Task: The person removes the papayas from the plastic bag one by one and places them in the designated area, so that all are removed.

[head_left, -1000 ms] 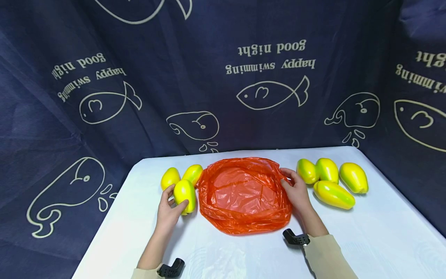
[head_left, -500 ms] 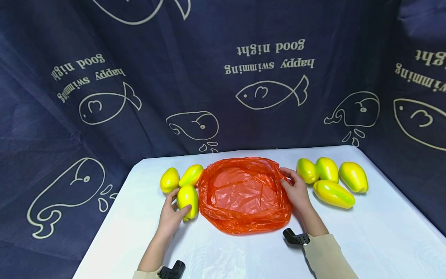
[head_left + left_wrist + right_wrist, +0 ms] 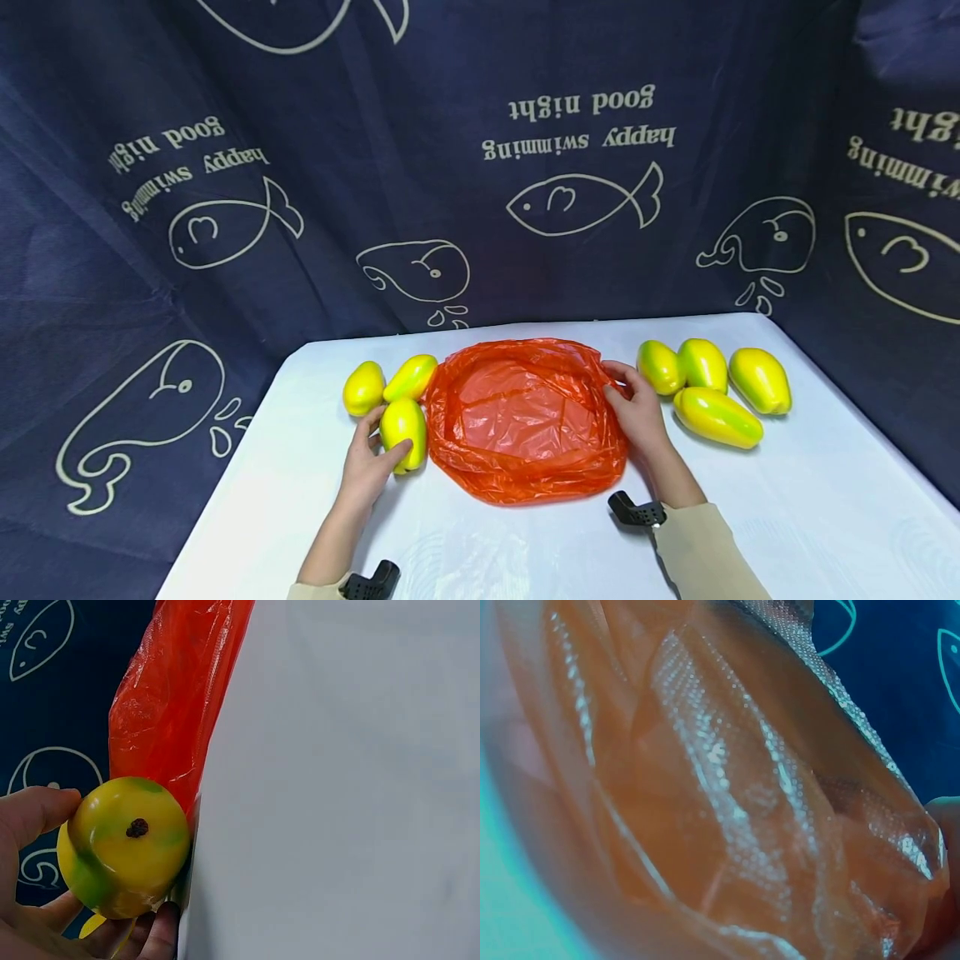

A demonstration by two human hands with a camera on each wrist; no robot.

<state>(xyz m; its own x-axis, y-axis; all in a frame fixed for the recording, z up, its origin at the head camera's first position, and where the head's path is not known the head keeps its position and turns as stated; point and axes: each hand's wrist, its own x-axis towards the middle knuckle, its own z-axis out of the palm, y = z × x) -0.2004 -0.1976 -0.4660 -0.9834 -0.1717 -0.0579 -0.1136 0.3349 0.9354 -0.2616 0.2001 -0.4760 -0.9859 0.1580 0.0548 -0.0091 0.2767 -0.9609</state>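
Note:
In the head view, my left hand [image 3: 369, 467] grips a yellow-green papaya [image 3: 403, 433] at the left side of the red plastic bag [image 3: 525, 493]. The left wrist view has the papaya [image 3: 127, 847] end-on, its dark stem spot facing the camera. My thumb lies on one side of the fruit and the other fingers curl beneath it. At the bag's right rim, my right hand [image 3: 637, 412] pinches the plastic. The bag lies with its mouth spread wide. Crumpled film of the bag [image 3: 727, 787] fills most of the right wrist view and covers part of the hand.
Two more papayas, one at the far left [image 3: 364, 388] and one touching the bag's edge [image 3: 411, 377], lie behind my left hand. Several others, including a long one [image 3: 717, 417], sit right of my right hand. A dark fish-print cloth [image 3: 480, 275] hangs behind the white table [image 3: 480, 550].
My left hand has shifted the papaya slightly right and toward me, away from the two behind it, then stayed still. My right hand keeps its place at the bag's rim.

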